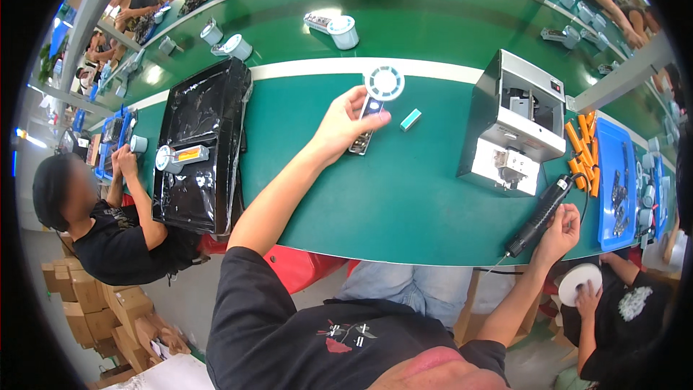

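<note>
Closing around a white round-headed device, the left hand holds it over the green table. The right hand curls beside a black electric screwdriver, its grip unclear.

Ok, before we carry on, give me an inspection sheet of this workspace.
Surface: green table, flat.
Job's things: unit, round head pointing away from the wearer; black driver, tip toward the lower left.
Clutter: small block right of the unit; black tray at left holding a second unit; machine, orange tubes and blue tray at right.
Grips: left grip closed on the unit; right grip at the driver, hold unclear.
Cables: black cord curving from the driver.
Surroundings: belt with more units beyond; co-worker at left, others around.
</note>
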A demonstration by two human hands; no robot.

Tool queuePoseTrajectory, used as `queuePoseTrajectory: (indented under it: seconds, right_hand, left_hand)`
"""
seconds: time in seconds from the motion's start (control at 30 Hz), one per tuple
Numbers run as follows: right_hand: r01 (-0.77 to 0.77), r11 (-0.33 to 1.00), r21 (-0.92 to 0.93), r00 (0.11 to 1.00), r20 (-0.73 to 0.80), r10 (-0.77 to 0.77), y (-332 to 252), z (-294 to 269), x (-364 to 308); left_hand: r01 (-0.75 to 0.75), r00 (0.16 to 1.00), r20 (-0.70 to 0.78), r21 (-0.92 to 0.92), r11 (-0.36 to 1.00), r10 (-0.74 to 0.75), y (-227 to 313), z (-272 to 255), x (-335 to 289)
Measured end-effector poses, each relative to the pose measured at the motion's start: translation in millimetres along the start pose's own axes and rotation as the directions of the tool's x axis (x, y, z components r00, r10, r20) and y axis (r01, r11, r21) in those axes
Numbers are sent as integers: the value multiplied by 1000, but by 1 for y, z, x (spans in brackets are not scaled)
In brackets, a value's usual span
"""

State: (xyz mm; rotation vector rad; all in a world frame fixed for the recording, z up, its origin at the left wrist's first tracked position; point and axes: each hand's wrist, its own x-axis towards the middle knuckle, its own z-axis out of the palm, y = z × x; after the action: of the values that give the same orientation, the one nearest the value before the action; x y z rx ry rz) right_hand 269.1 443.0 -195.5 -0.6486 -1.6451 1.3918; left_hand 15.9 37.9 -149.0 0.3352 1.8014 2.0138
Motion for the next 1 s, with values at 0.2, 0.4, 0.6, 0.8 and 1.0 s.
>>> queuePoseTrajectory:
  seconds: [0.2, 0.4, 0.6, 0.8, 1.0]
  right_hand:
    - [-10, 1000, 11, 1000, -23, 11, 2, 2, 0]
    - [-9, 998, 63, 1000, -25, 10, 5, 4, 1]
    - [0, 997, 76, 1000, -16, 1, 4, 8, 1]
    - [-10, 999, 52, 999, -32, 12, -3, 8, 0]
    - [-10, 999, 51, 1000, -15, 11, 2, 6, -1]
  left_hand:
    - [-60, 997, -11, 539, 840, 78, 8, 27, 12]
    - [-128, 990, 36, 652, 748, 138, 8, 27, 46]
    - [-136, 991, 96, 644, 753, 97, 28, -13, 96]
    - [-204, 972, 222, 650, 732, 73, 20, -17, 95]
    - [-208, 974, 214, 708, 675, 76, 29, -37, 99]
